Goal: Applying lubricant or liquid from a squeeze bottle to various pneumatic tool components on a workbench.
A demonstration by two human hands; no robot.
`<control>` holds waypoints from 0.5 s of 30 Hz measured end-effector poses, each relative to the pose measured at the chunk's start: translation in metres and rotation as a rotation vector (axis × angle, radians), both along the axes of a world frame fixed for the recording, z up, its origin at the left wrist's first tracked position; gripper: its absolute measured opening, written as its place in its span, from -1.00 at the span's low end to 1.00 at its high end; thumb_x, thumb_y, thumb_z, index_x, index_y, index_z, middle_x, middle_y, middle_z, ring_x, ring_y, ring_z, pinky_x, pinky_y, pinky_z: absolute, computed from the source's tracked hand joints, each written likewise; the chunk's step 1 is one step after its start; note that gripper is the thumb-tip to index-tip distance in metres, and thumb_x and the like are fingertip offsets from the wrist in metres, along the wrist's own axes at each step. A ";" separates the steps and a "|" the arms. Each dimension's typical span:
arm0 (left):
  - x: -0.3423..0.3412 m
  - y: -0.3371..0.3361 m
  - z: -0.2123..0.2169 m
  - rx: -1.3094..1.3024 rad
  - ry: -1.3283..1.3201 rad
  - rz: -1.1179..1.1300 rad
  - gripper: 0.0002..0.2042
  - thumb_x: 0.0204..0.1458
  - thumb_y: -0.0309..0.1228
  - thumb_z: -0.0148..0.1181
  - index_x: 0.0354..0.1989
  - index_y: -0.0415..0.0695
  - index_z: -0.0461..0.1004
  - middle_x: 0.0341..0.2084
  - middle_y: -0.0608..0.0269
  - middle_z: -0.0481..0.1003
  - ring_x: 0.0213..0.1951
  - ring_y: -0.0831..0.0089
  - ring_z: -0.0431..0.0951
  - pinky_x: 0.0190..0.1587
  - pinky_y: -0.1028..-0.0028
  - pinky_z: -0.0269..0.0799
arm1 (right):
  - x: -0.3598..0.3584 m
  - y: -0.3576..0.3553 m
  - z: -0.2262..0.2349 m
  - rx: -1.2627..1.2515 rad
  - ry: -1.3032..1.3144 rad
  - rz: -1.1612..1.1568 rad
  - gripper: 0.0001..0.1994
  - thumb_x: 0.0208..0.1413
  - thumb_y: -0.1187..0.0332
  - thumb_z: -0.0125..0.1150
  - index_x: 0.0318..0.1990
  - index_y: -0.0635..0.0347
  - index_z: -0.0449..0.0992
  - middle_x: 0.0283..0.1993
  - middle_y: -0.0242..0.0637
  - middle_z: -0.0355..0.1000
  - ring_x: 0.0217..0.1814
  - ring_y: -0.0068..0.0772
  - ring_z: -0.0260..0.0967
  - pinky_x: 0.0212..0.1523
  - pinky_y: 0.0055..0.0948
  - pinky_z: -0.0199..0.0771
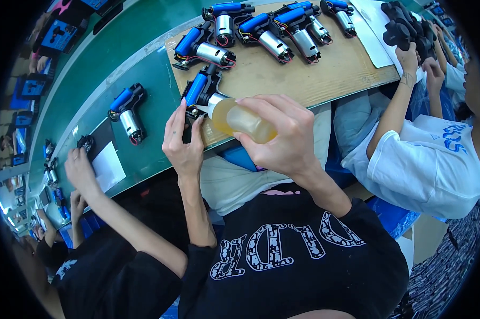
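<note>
My right hand (285,133) is closed around a squeeze bottle (248,123) of yellowish liquid. The bottle is tipped sideways to the left, its narrow nozzle reaching the front end of a half-built power tool (199,87). That tool has a blue and black housing and lies at the near left edge of the cardboard sheet (335,80). With thumb and fingers on either side, my left hand (184,146) grips the tool's front end. Part of the tool's motor is hidden behind the bottle. Whether liquid is coming out cannot be seen.
Several similar tools with silver motors (304,45) lie along the cardboard's far side. Another tool (127,114) rests on the green table (157,80) to the left. A co-worker's hand (80,171) is beside a white paper (108,166); a co-worker at right handles black parts (398,33).
</note>
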State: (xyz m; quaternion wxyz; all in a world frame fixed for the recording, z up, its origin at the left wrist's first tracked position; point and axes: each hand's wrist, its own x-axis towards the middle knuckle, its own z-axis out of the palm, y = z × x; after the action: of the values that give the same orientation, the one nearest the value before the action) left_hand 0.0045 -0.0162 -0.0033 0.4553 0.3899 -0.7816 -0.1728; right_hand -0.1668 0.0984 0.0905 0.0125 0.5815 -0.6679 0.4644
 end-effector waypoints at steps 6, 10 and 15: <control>-0.003 0.002 0.001 -0.022 -0.045 0.016 -0.48 -0.01 -0.54 0.42 0.21 -0.07 0.53 -0.16 0.04 0.62 -0.28 0.40 0.64 -0.19 0.43 0.56 | -0.014 0.012 -0.013 -0.056 -0.120 -0.003 -0.53 -0.33 0.46 0.55 -0.11 0.22 0.66 -0.15 -0.13 0.63 -0.12 -0.15 0.62 -0.08 -0.32 0.60; -0.009 -0.003 0.005 0.060 -0.012 -0.002 -0.47 -0.07 -0.54 0.45 0.17 -0.14 0.55 -0.07 -0.04 0.61 -0.07 0.12 0.64 0.00 0.28 0.55 | -0.022 -0.001 -0.021 -0.089 -0.130 -0.030 -0.53 -0.27 0.45 0.56 -0.07 0.24 0.65 -0.16 -0.09 0.63 -0.13 -0.18 0.63 -0.07 -0.34 0.61; 0.010 -0.017 0.012 0.017 0.019 -0.011 -0.50 -0.09 -0.56 0.46 0.12 -0.19 0.56 -0.03 -0.05 0.60 -0.02 0.10 0.63 0.04 0.27 0.55 | -0.012 -0.022 -0.023 0.025 -0.566 0.057 -0.50 -0.06 0.41 0.49 0.10 0.26 0.55 0.04 -0.12 0.57 0.04 -0.28 0.57 0.06 -0.36 0.54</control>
State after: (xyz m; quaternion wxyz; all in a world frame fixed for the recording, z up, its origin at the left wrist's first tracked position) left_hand 0.0141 -0.0327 0.0086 0.4585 0.3876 -0.7778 -0.1858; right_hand -0.1789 0.0765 0.0671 -0.1946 0.4473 -0.6341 0.6000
